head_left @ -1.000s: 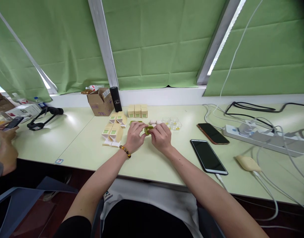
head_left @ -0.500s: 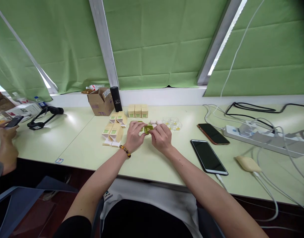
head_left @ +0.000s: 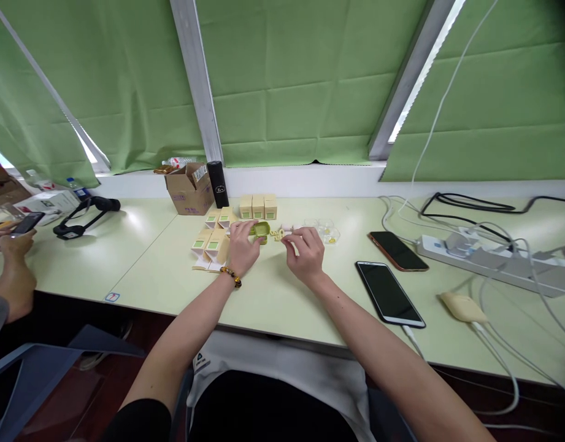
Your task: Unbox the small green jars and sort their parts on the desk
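My left hand [head_left: 244,247] is closed round a small green open case [head_left: 262,229], held just above the table. Its fingers hide the case's left side. My right hand [head_left: 305,252] is closed in a pinch at the end of a small pale-yellow piece [head_left: 278,235] with what look like ring shapes, which sits between the two hands beside the case. The piece is too small to name. Left of my left hand stand several cream boxes [head_left: 216,244] with green labels and open flaps. Behind the right hand lie clear round containers [head_left: 327,231] with yellow bits in them.
Closed cream boxes [head_left: 258,207] stand at the back by a black cylinder [head_left: 218,184] and a cardboard box [head_left: 189,189]. On the right lie two phones [head_left: 389,293], a power strip [head_left: 489,261], and cables. At far left, a person's hand [head_left: 18,245] holds a phone.
My hands have moved apart. The green case has shifted left with my left hand and shows its open inside, while the pale-yellow piece now shows at my right fingertips.
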{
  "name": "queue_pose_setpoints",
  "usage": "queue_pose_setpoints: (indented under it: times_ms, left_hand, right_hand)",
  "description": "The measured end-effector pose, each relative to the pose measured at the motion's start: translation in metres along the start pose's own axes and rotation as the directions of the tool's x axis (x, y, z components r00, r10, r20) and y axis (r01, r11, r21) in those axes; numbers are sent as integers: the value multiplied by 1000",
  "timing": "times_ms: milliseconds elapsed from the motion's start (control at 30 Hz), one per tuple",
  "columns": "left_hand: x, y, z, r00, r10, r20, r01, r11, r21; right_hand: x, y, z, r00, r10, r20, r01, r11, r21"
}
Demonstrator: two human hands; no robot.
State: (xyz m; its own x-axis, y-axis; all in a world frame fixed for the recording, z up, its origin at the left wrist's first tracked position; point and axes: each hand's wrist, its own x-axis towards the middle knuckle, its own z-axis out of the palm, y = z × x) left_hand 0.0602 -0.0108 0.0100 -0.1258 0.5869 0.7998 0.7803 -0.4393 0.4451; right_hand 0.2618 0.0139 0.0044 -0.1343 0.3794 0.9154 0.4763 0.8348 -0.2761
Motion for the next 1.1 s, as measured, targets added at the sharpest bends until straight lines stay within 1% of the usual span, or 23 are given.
queue_pose_setpoints:
  times_ms: [67, 100, 167, 233, 300, 367, 433, 500, 600, 700, 800, 833, 867, 900, 933, 1000, 1033, 1067, 1100]
  left_hand:
    - [2, -3, -2, 996, -89, -14, 89, 996, -16]
    - [2, -4, -3, 991, -130, -14, 130, 991, -21]
    - [3, -8, -3, 982, -190, -15, 190, 981, -31]
    - [4, -12, -3, 975, -218, -27, 217, 975, -50]
    - [5, -16, -1, 967, -253, -45, 248, 965, -83]
    - [6, -19, 2, 944, -326, -39, 319, 939, -130]
    - [7, -22, 4, 902, -431, 8, 424, 885, -193]
    - [8, -22, 5, 851, -522, 67, 519, 813, -264]
    - [10, -21, 5, 796, -594, 116, 588, 713, -383]
    - [12, -17, 5, 751, -644, 146, 615, 602, -509]
    - [15, -12, 3, 694, -691, 202, 646, 473, -599]
    - [15, -11, 3, 677, -698, 231, 655, 429, -622]
    - [16, -9, 2, 664, -700, 263, 662, 386, -643]
    - [16, -8, 1, 653, -699, 292, 666, 345, -662]
    - [16, -8, 0, 645, -694, 319, 666, 307, -680]
    - [16, -7, 0, 633, -686, 358, 668, 251, -700]
    - [16, -8, 0, 629, -686, 366, 671, 241, -701]
    - [16, -8, -1, 627, -688, 364, 676, 249, -693]
    - [16, -10, -1, 629, -694, 350, 684, 280, -674]
  right_hand:
    - [3, 4, 1, 1000, 28, -9, -28, 1000, 9]
    - [4, 8, 3, 999, 37, 11, -37, 999, 3]
    - [5, 15, 9, 995, 50, 90, -46, 998, -41]
    - [6, 24, 17, 980, 77, 181, -54, 990, -128]
    - [9, 31, 26, 956, 121, 269, -61, 973, -221]
    - [12, 37, 36, 921, 172, 350, -67, 954, -292]
    - [15, 40, 46, 896, 195, 399, -58, 942, -331]
    - [17, 42, 55, 889, 178, 421, -22, 937, -349]
    - [16, 42, 62, 885, 165, 436, 13, 927, -375]
    - [15, 37, 55, 876, 204, 437, -9, 913, -407]
    - [15, 25, 38, 882, 260, 393, -73, 899, -431]
    - [14, 19, 31, 876, 276, 395, -88, 897, -432]
    - [12, 12, 25, 863, 289, 414, -96, 899, -427]
    - [9, 5, 19, 836, 299, 459, -95, 904, -416]
    - [6, -2, 13, 795, 316, 518, -96, 908, -408]
    - [-2, -14, 6, 697, 341, 631, -89, 914, -396]
    - [-6, -18, 4, 654, 332, 680, -72, 922, -381]
    - [-9, -21, 2, 606, 314, 731, -52, 932, -358]
    - [-11, -23, 2, 582, 307, 753, -49, 937, -345]
